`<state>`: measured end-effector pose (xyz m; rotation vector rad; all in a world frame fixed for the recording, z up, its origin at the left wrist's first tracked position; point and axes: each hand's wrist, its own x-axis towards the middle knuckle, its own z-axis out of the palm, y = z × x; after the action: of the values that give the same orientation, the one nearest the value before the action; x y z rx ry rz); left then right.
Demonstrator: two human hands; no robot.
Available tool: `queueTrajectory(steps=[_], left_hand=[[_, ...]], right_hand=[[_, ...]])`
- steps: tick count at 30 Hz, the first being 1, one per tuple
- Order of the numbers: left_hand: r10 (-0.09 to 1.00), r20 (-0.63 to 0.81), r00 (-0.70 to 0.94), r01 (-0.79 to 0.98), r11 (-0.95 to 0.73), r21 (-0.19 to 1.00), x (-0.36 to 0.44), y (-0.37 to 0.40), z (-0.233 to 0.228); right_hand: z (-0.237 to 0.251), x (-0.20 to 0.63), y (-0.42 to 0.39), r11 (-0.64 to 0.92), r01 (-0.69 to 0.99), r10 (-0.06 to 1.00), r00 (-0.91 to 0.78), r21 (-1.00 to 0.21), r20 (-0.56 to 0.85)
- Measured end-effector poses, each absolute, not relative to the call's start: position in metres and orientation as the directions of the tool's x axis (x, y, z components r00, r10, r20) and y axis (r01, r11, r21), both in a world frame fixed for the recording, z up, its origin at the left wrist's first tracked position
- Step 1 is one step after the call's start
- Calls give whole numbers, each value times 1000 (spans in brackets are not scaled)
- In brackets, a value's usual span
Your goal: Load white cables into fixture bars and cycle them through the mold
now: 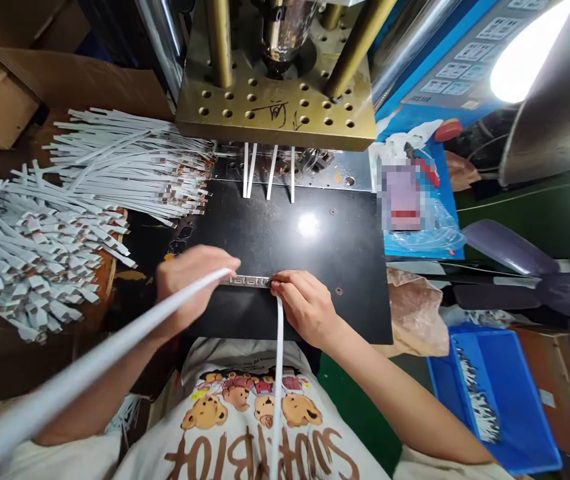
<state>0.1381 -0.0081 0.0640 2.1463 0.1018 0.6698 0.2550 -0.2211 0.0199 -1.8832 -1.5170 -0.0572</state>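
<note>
A narrow metal strip with a row of slots (251, 281) lies on the black work plate (245, 233) in front of me. My left hand (189, 280), slightly blurred, is at the strip's left end, its fingers closed on a white flat cable (129, 340) that runs toward the lower left of the view. At the strip's right end my right hand (309, 307) pinches the end of another white cable (279, 360), which hangs down over my shirt. Fingers hide both held cable ends, so I cannot tell how they sit against the strip.
Ahead stands a press with a brass-coloured plate (275, 123); several white cables (271, 173) stick out beneath it. Cable piles (135, 167) with metal-ended tips lie left. On the right are a lamp (555, 87), fan blades (509, 248) and a blue bin (515, 393).
</note>
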Motion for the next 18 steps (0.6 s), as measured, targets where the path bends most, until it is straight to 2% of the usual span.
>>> queueTrajectory(steps=[2, 4, 11, 15, 18], left_hand=[[167, 443, 881, -205, -709, 675, 131, -19, 46], [114, 447, 887, -226, -738, 636, 127, -25, 36], [44, 423, 905, -220, -803, 555, 125, -27, 33], [67, 493, 868, -268, -772, 577, 130, -26, 28], [41, 487, 872, -279, -776, 566, 131, -24, 27]], right_hand=[[19, 255, -215, -45, 876, 840, 293, -480, 456], [19, 255, -211, -36, 878, 840, 286, -478, 461], [19, 257, -213, -9, 873, 849, 265, -488, 457], [19, 257, -212, -1, 868, 850, 263, -496, 457], [18, 255, -211, 4, 862, 845, 267, -506, 462]])
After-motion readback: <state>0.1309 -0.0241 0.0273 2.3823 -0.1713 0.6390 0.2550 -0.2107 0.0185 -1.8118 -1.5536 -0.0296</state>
